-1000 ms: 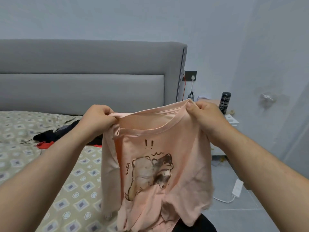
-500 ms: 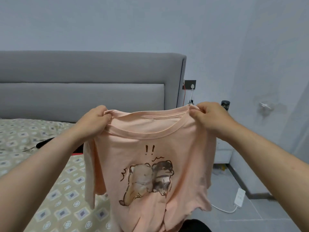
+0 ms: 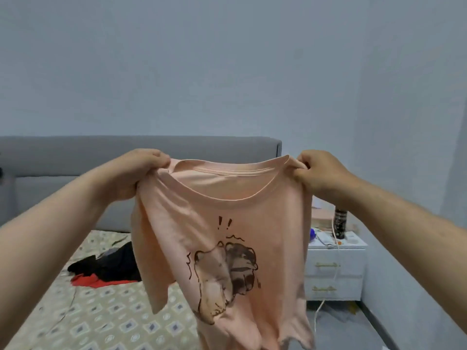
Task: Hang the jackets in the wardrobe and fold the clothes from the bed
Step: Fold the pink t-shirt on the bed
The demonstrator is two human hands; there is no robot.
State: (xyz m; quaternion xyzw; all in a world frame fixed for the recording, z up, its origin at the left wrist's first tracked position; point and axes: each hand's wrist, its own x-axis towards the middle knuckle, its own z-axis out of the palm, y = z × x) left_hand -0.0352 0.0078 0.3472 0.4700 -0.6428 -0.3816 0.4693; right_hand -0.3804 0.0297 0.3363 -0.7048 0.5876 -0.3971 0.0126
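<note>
A peach T-shirt (image 3: 227,223) of soft, creased knit hangs in the air near the camera, its ribbed round collar up, hem down, cartoon print facing the camera. The left hand (image 3: 136,173) and right hand (image 3: 318,173) pinch its shoulders. Behind at left, dark and red clothes (image 3: 106,270) lie on the patterned bed (image 3: 101,324); a white nightstand (image 3: 336,271) stands at right.

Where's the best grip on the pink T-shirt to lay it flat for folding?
At the two shoulders beside the neckline, from above, as the left hand and right hand grip it: hung there, the pink T-shirt drapes full length, print facing you.
</note>
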